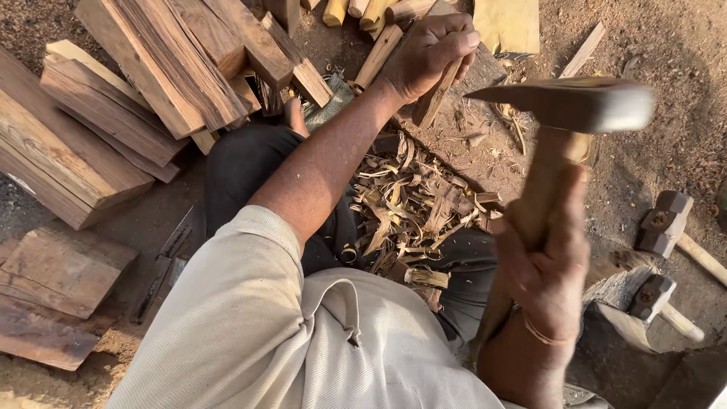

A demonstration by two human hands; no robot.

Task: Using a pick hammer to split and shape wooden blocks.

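Note:
My left hand grips a narrow wooden stick, holding it upright on a worn wooden block at the top centre. My right hand is closed around the wooden handle of a hatchet, raised and blurred, its dark metal head pointing left above the stick. A heap of wood shavings lies over my lap between the two arms.
Stacked wooden planks and thick blocks fill the left side. Short cut sticks lie at the top. Two hammers rest on the sandy ground at right. A flat metal blade lies by my left leg.

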